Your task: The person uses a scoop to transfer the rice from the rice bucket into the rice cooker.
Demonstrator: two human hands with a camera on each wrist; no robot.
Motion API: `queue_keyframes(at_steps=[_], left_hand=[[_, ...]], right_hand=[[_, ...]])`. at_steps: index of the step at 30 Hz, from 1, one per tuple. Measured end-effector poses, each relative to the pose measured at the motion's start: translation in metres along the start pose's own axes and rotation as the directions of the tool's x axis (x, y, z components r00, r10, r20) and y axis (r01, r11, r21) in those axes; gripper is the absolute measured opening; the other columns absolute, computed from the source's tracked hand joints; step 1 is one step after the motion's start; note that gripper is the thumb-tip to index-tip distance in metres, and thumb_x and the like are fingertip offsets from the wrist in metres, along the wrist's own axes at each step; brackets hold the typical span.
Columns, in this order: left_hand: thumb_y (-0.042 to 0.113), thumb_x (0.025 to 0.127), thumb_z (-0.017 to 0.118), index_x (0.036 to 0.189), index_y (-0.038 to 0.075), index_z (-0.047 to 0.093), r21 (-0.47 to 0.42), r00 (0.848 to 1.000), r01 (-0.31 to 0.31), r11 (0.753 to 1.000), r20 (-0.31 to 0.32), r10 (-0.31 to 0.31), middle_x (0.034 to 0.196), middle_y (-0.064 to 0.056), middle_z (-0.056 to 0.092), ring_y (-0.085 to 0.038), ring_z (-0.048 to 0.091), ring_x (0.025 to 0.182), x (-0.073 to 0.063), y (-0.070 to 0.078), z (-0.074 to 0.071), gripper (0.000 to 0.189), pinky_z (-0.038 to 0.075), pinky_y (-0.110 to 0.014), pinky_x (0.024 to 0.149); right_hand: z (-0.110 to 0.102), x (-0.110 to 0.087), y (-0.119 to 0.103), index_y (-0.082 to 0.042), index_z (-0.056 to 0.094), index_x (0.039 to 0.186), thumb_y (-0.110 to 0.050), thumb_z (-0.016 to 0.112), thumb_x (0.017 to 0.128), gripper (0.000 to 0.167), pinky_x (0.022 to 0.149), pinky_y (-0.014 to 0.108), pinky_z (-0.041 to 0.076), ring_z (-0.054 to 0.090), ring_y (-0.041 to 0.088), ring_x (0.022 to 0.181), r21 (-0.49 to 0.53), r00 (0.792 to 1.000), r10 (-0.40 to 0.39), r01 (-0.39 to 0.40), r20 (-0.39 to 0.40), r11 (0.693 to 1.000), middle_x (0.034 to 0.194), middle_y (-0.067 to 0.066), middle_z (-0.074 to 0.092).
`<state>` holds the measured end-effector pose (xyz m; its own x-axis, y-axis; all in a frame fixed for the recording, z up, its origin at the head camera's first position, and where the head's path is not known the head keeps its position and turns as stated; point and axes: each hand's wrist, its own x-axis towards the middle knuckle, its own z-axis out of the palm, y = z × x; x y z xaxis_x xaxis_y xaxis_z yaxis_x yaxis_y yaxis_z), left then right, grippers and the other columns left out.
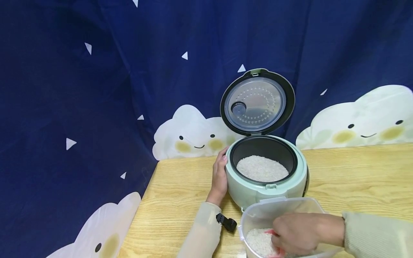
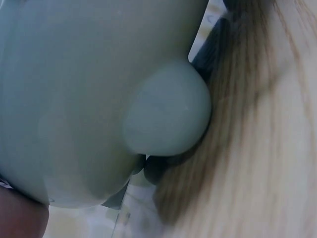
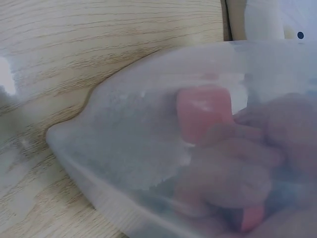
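Observation:
A pale green rice cooker point(image 1: 267, 193) stands with its lid point(image 1: 258, 104) up and white rice point(image 1: 262, 168) in its dark inner pot. Against the cooker's left side rests my left hand point(image 1: 220, 175), its fingers fairly straight along the wall. In front of the cooker is a translucent plastic container point(image 1: 258, 213) with more rice point(image 1: 259, 242) in it. My right hand point(image 1: 295, 233) reaches inside and grips a red scoop point(image 1: 279, 252) at the rice. Through the cloudy container wall, the right wrist view shows the scoop point(image 3: 204, 111) and curled fingers point(image 3: 237, 173).
The wooden table point(image 1: 180, 200) extends to both sides of the cooker. A dark blue curtain point(image 1: 193, 82) with white clouds hangs behind it. Around my left wrist is a black strap point(image 1: 227, 223). The container stands close to the cooker's front.

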<state>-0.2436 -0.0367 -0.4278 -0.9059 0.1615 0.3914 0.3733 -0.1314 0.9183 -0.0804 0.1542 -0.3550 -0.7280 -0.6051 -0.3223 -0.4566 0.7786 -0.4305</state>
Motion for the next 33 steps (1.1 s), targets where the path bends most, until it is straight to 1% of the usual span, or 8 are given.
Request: queue_keyframes(at_steps=[6, 9, 14, 18, 21, 26, 30, 33], left_hand=[[0.032, 0.102, 0.033, 0.149, 0.011, 0.054, -0.006, 1.000, -0.001, 1.000, 0.001, 0.001, 0.153, -0.010, 0.057, -0.024, 0.051, 0.143, -0.0006, 0.0005, 0.0005, 0.055, 0.039, -0.023, 0.119], [0.032, 0.102, 0.032, 0.149, 0.011, 0.053, -0.009, 1.000, 0.005, 1.000, 0.006, -0.005, 0.153, -0.009, 0.057, -0.024, 0.051, 0.143, -0.0012, 0.0001, 0.0006, 0.055, 0.039, -0.023, 0.119], [0.032, 0.102, 0.032, 0.150, 0.011, 0.053, -0.016, 1.000, 0.008, 1.000, 0.007, -0.008, 0.153, -0.010, 0.056, -0.024, 0.051, 0.143, -0.0017, 0.0006, 0.0001, 0.056, 0.040, -0.021, 0.118], [0.032, 0.103, 0.032, 0.150, 0.011, 0.053, -0.011, 1.000, -0.001, 1.000, 0.007, 0.001, 0.153, -0.010, 0.056, -0.024, 0.052, 0.142, -0.0008, 0.0015, -0.0007, 0.056, 0.040, -0.019, 0.117], [0.032, 0.103, 0.031, 0.150, 0.011, 0.053, -0.009, 1.000, -0.002, 1.000, 0.008, 0.002, 0.153, -0.011, 0.057, -0.025, 0.052, 0.142, -0.0005, 0.0028, -0.0002, 0.056, 0.041, -0.019, 0.117], [0.032, 0.103, 0.031, 0.149, 0.011, 0.053, -0.013, 1.000, 0.003, 1.000, 0.005, -0.003, 0.153, -0.011, 0.056, -0.025, 0.052, 0.142, -0.0007, 0.0030, -0.0002, 0.056, 0.041, -0.019, 0.117], [0.032, 0.103, 0.032, 0.149, 0.011, 0.053, -0.011, 1.000, 0.007, 1.000, 0.003, -0.007, 0.153, -0.011, 0.056, -0.024, 0.052, 0.142, -0.0012, 0.0025, -0.0004, 0.056, 0.040, -0.019, 0.117], [0.032, 0.103, 0.032, 0.150, 0.010, 0.053, -0.016, 1.000, 0.003, 1.000, 0.003, -0.002, 0.153, -0.011, 0.056, -0.024, 0.051, 0.143, -0.0009, 0.0022, -0.0008, 0.056, 0.040, -0.019, 0.118]], right_hand=[[0.0012, -0.0012, 0.0026, -0.026, 0.068, 0.065, -0.022, 0.057, 0.098, 0.035, 0.056, 0.017, 0.041, 0.039, 0.000, 0.054, 0.066, 0.999, -0.013, 0.015, -0.032, 0.998, 0.059, -0.018, 0.044], [0.0020, -0.0020, 0.0037, -0.028, 0.070, 0.064, -0.021, 0.057, 0.096, 0.035, 0.055, 0.016, 0.041, 0.039, -0.003, 0.054, 0.090, 0.997, -0.037, 0.042, -0.063, 0.995, 0.057, -0.020, 0.044], [0.0007, -0.0032, 0.0024, -0.025, 0.065, 0.060, -0.022, 0.056, 0.095, 0.036, 0.051, 0.016, 0.036, 0.032, -0.002, 0.052, 0.146, 0.996, -0.043, 0.054, -0.074, 0.988, 0.055, -0.021, 0.035], [-0.0019, -0.0034, -0.0001, -0.026, 0.053, 0.056, -0.025, 0.057, 0.094, 0.039, 0.047, 0.017, 0.028, 0.026, 0.000, 0.051, 0.183, 0.997, -0.016, 0.030, -0.077, 0.983, 0.054, -0.020, 0.028], [-0.0036, -0.0046, -0.0014, -0.026, 0.048, 0.056, -0.028, 0.058, 0.095, 0.041, 0.047, 0.019, 0.024, 0.025, 0.002, 0.050, 0.202, 0.997, 0.022, -0.007, -0.072, 0.979, 0.054, -0.018, 0.029], [-0.0041, -0.0049, -0.0026, -0.027, 0.045, 0.057, -0.033, 0.058, 0.098, 0.044, 0.045, 0.022, 0.025, 0.028, 0.003, 0.048, 0.223, 0.994, 0.088, -0.070, -0.070, 0.972, 0.053, -0.016, 0.033], [-0.0039, -0.0051, -0.0036, -0.029, 0.041, 0.053, -0.029, 0.060, 0.095, 0.046, 0.042, 0.021, 0.024, 0.027, 0.000, 0.044, 0.226, 0.992, 0.075, -0.050, -0.106, 0.973, 0.048, -0.019, 0.031], [-0.0060, -0.0062, -0.0043, -0.029, 0.042, 0.053, -0.028, 0.061, 0.092, 0.044, 0.044, 0.021, 0.020, 0.024, 0.001, 0.047, 0.231, 0.990, 0.079, -0.050, -0.119, 0.972, 0.049, -0.020, 0.029]])
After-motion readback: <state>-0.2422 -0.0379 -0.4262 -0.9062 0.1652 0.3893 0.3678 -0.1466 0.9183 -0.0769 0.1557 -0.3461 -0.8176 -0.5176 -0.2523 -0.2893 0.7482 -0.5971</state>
